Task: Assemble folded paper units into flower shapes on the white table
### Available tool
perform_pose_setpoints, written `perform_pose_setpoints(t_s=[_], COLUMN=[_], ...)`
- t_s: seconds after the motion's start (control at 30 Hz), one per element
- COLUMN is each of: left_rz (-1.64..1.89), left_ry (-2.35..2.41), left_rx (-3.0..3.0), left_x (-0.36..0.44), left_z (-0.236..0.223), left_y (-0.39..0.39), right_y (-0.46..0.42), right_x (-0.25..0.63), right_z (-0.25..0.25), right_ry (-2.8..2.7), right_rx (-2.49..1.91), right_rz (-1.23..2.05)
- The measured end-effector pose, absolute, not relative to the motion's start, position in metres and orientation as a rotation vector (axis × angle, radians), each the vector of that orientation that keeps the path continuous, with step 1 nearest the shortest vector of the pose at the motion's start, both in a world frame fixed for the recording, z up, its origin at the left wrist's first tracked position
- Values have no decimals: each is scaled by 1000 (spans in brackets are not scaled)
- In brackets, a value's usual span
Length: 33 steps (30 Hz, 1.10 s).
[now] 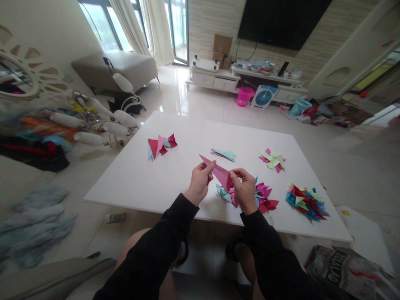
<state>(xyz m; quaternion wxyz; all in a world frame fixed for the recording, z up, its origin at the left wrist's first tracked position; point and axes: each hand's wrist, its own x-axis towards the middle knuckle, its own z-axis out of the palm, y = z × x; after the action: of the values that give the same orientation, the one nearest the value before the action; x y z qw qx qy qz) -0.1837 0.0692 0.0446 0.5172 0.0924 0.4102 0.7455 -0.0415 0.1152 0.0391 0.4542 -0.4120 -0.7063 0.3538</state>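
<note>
Between my hands, above the near part of the white table (175, 183), is a pink folded paper (221, 174) with a long pointed tip. My left hand (200, 180) pinches it near the tip, thumb on top. At its wider end, the thumb and fingers of my right hand (244, 187) grip the edge. Below and behind my right hand lies a pile of folded paper pieces (264, 192) in pink, purple, red and light blue, partly hidden by the hand. Just beyond the held paper rests a small stack of narrow folded papers (223, 155).
Red, pink and light blue folded papers (153, 148) lie at the table's left. Green and pink pieces (273, 160) sit at the right, with a multicoloured pile (306, 202) nearer the right edge. A lamp with white shades (109, 129) stands beyond the left edge.
</note>
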Motion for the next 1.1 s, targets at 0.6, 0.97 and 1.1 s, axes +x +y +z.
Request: perform_pose_setpoints(t_s=[0.6,0.97,1.1], left_rz=[1778,1767,1772], left_ry=[992,992,988], left_rx=[223,225,223], left_x=[-183,-183,-183], left_z=[41,41,40], left_y=[70,69,70], right_y=[115,115,114], right_x=[-41,-41,-41], right_z=[43,42,43], right_ry=[-1738,-1739,-1738], right_rx=[-1037,-1040,-1042], right_rz=[880,879,882])
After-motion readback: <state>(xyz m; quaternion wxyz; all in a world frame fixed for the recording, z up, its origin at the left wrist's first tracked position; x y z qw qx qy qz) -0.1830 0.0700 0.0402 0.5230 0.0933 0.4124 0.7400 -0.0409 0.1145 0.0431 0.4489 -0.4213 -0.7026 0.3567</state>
